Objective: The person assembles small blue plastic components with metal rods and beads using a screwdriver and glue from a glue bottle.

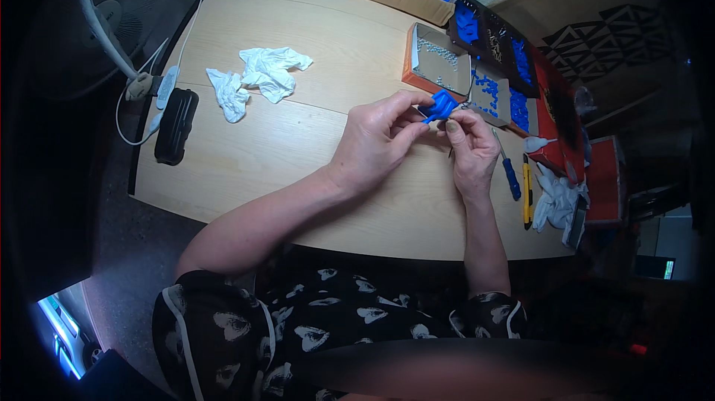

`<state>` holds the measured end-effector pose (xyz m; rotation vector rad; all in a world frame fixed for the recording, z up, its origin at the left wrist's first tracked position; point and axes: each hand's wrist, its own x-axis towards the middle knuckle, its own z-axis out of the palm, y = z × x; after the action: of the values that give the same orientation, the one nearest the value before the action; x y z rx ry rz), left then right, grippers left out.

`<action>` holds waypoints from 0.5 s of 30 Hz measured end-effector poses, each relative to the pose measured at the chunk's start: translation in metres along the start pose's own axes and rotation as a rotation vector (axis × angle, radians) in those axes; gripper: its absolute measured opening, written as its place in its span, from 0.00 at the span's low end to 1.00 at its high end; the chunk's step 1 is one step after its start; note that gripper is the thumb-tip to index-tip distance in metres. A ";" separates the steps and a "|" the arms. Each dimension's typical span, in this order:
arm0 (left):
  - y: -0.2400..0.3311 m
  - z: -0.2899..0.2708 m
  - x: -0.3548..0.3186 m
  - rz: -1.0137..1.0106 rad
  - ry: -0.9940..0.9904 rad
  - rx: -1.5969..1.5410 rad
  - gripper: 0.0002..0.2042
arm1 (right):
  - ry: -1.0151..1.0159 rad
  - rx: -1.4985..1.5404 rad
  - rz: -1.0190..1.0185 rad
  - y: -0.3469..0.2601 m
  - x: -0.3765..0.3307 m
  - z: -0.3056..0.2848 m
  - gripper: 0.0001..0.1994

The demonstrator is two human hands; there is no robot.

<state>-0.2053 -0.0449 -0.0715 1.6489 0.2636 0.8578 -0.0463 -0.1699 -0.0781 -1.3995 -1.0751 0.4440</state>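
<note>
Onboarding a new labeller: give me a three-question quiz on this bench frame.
1. True or false: both hands hold the small blue plastic part.
2. What lies right of the right hand: A) blue-handled screwdriver and yellow utility knife, B) black oblong case, C) pedestal fan?
3. Which crumpled white things lie left of the left hand on the wooden table?

Key: 1 true. 2 A. 3 the white gloves.

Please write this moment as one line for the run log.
left hand: holds blue plastic part | right hand: fingers on same part | near: open orange box, blue-handled screwdriver | surface: wooden table
</note>
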 end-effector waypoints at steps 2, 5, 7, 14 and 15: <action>0.002 -0.002 -0.001 0.008 0.013 0.014 0.19 | -0.023 0.011 0.010 0.000 0.001 0.003 0.04; 0.001 0.001 -0.001 0.105 0.025 0.085 0.23 | 0.003 0.006 -0.099 -0.003 0.003 0.005 0.03; 0.001 0.003 -0.002 0.044 0.015 0.033 0.23 | -0.040 0.195 -0.072 -0.005 0.003 0.004 0.03; -0.002 0.003 -0.003 -0.172 -0.015 -0.117 0.20 | -0.047 0.152 -0.051 -0.001 0.000 -0.001 0.03; -0.003 0.004 -0.003 -0.173 -0.017 -0.118 0.20 | -0.053 0.145 -0.048 -0.002 0.000 -0.001 0.03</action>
<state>-0.2042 -0.0485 -0.0751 1.4996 0.3326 0.7151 -0.0461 -0.1712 -0.0756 -1.2381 -1.0948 0.5164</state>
